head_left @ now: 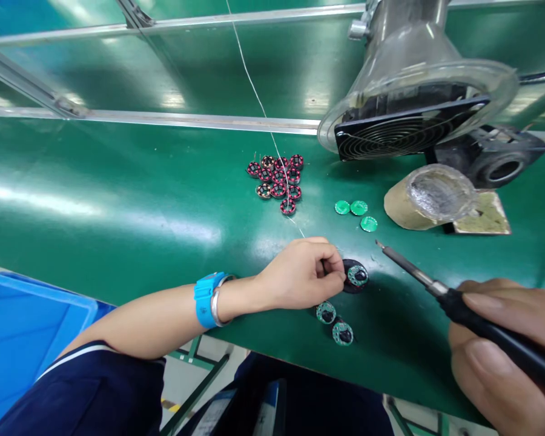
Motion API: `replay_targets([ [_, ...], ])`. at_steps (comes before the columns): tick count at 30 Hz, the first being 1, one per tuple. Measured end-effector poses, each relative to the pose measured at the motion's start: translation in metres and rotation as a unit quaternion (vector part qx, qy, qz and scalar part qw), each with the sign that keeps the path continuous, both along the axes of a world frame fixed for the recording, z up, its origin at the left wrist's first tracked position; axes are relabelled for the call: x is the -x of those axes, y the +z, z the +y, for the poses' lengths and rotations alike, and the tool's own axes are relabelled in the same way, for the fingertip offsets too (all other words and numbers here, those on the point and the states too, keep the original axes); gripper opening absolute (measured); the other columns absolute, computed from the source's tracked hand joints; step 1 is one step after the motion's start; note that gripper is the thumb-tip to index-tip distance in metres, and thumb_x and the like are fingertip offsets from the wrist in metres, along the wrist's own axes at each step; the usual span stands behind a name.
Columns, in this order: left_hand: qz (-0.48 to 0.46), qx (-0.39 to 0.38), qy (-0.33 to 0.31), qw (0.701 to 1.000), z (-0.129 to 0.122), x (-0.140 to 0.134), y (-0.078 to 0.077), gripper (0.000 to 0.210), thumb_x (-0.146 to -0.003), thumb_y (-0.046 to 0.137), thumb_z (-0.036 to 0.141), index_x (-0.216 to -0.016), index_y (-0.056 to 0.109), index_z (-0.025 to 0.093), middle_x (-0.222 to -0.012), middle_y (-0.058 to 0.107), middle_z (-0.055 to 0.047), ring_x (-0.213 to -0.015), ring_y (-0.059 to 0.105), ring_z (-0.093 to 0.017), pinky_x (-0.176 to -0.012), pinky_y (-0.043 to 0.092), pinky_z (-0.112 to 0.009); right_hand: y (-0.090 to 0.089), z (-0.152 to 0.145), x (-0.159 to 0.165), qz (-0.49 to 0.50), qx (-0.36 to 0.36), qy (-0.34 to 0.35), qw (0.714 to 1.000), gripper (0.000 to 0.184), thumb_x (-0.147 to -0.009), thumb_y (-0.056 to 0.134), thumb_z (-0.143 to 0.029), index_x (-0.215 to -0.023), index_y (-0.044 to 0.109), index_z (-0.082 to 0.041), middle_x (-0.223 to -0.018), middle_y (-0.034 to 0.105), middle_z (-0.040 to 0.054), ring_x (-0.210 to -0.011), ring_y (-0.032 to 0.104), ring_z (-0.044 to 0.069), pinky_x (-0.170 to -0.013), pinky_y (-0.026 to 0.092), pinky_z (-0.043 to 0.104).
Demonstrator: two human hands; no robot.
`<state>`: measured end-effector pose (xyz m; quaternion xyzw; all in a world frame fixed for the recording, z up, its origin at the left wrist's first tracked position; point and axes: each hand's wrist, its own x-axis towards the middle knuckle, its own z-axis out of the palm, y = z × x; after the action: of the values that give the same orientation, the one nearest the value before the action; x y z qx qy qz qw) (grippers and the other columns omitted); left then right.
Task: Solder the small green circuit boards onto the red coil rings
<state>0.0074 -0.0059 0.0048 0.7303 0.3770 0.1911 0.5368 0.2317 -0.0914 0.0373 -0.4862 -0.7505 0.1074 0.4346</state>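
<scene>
My left hand point(306, 272) is closed in a pinch, its fingertips at the edge of a round green circuit board with a black centre point(358, 275) on a dark round base. A thin solder wire point(249, 75) runs down from above and disappears behind this hand, where the pinch seems to hold it. My right hand point(504, 345) grips a soldering iron point(463, 309) by its black handle. The iron's tip points up and left, apart from the board. Two more round circuit boards point(335, 323) lie just below my left hand.
Several red-and-black wound coil rings point(278, 177) sit grouped on the green table point(118, 242). Three bare green discs point(358, 208) lie right of them. A tan cup-shaped container point(409, 203), an iron stand point(499, 160) and a fan hood point(404, 124) stand at the right. A blue bin point(31, 357) is at lower left.
</scene>
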Motion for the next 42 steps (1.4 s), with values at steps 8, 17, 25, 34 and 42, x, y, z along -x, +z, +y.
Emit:
replay_targets([
  [8,0.011,-0.018,0.01,1.0,-0.001,-0.002,0.0,0.008,-0.074,0.059,0.012,-0.071,0.066,0.013,-0.071,0.058,0.001,-0.059,0.051,-0.006,-0.056,0.043,-0.019,0.006,-0.004,0.004,0.004,0.043,0.016,0.999,0.03,-0.083,0.056,-0.012,-0.108,0.065,-0.025,-0.075,0.064,0.0045,-0.067,0.064,0.02,-0.054,0.048,0.035],
  [17,0.012,-0.025,0.012,1.0,-0.002,-0.002,0.001,0.007,-0.074,0.059,0.011,-0.07,0.065,0.013,-0.07,0.056,0.001,-0.061,0.051,-0.006,-0.057,0.043,-0.019,0.006,-0.008,0.01,-0.031,0.078,0.021,0.996,0.02,-0.085,0.055,-0.013,-0.1,0.065,-0.022,-0.078,0.067,0.0039,-0.064,0.065,0.016,-0.052,0.049,0.028],
  [25,0.006,-0.044,0.016,0.999,-0.002,-0.003,-0.001,0.008,-0.073,0.058,0.01,-0.07,0.065,0.013,-0.069,0.057,0.001,-0.062,0.052,-0.007,-0.058,0.042,-0.019,0.008,-0.007,0.008,-0.051,0.072,0.034,0.996,0.017,-0.085,0.056,-0.016,-0.099,0.064,-0.022,-0.077,0.066,0.0026,-0.065,0.066,0.016,-0.052,0.049,0.028],
  [34,0.004,-0.043,0.018,0.999,-0.003,-0.003,0.0,0.008,-0.072,0.058,0.009,-0.069,0.065,0.013,-0.068,0.057,0.001,-0.062,0.051,-0.007,-0.058,0.041,-0.019,0.005,-0.007,0.004,-0.036,0.03,0.023,0.999,0.017,-0.086,0.056,-0.018,-0.1,0.064,-0.023,-0.071,0.063,0.0031,-0.067,0.065,0.017,-0.056,0.05,0.028],
  [42,0.004,-0.043,0.021,0.999,-0.002,-0.003,0.0,0.008,-0.072,0.058,0.01,-0.068,0.065,0.013,-0.068,0.057,0.001,-0.061,0.051,-0.007,-0.058,0.041,-0.019,0.006,-0.006,0.007,-0.022,0.027,0.018,0.999,0.022,-0.082,0.057,-0.016,-0.101,0.066,-0.025,-0.072,0.064,0.0043,-0.065,0.065,0.019,-0.053,0.05,0.033],
])
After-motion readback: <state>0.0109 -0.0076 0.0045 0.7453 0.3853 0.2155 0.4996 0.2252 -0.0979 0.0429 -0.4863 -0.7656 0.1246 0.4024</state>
